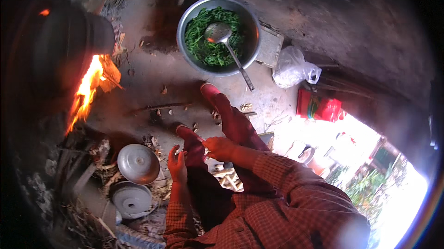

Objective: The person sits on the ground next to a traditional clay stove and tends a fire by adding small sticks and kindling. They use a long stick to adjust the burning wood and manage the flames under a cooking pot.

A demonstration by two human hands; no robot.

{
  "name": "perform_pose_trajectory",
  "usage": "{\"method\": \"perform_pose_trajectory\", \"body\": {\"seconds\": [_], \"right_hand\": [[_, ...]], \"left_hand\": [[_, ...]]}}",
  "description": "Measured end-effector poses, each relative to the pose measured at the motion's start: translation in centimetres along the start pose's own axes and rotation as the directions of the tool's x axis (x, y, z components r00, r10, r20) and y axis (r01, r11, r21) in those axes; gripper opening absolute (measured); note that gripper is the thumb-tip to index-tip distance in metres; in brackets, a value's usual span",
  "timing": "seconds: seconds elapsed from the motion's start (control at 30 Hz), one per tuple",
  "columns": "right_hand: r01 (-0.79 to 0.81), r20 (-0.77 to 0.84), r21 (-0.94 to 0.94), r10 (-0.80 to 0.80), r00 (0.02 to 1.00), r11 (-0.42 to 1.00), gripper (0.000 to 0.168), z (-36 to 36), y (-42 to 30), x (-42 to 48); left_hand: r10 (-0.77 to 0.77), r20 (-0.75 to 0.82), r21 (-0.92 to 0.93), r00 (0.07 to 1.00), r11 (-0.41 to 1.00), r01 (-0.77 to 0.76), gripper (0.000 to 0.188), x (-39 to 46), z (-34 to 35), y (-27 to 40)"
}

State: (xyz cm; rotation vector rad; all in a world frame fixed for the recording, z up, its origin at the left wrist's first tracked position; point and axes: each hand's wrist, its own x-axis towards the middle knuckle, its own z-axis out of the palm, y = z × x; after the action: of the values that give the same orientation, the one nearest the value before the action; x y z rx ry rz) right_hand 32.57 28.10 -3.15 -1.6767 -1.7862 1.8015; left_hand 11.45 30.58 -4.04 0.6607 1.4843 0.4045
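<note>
My left hand (177,165) is held above the floor beside my left shin, its fingers apart and nothing visible between them. My right hand (221,148) is between my knees, with the fingers closed around a small, thin, pinkish object (201,139) that I cannot identify; only its tip shows. Beyond my feet, a metal basin (251,55) on the floor holds wet-looking green leaves (195,37). A metal ladle (219,33) lies on the leaves, its handle leaning over the basin's near rim.
At left, flames (86,89) burn under a large dark pot (74,37). Two metal lids (138,164) lie near firewood (83,176). A stick (163,106) crosses the floor. To the right are a plastic bag (290,67), a red package (327,109) and a bright doorway (392,193).
</note>
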Motion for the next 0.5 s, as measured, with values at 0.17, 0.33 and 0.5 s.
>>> {"method": "perform_pose_trajectory", "body": {"seconds": [0.17, 0.33, 0.5], "right_hand": [[-0.140, -0.517, 0.176, 0.213, 0.829, 0.974, 0.036, -2.8, 0.3, -10.0], [-0.437, -0.496, 0.432, 0.612, 0.616, 0.789, 0.041, -2.5, 1.9, -18.8], [-0.483, -0.381, 0.607, 0.764, 0.521, 0.631, 0.036, -1.1, 5.3, -23.1]], "left_hand": [[-0.248, -0.049, 0.058, 0.968, 0.966, 0.251, 0.028, -0.5, -2.8, 3.0], [-0.382, 0.016, 0.253, 0.924, 0.896, 0.366, 0.026, -2.7, -9.2, 2.7], [-0.494, -0.142, 0.472, 0.858, 0.728, 0.497, 0.032, -4.3, -8.2, 7.6]]}}
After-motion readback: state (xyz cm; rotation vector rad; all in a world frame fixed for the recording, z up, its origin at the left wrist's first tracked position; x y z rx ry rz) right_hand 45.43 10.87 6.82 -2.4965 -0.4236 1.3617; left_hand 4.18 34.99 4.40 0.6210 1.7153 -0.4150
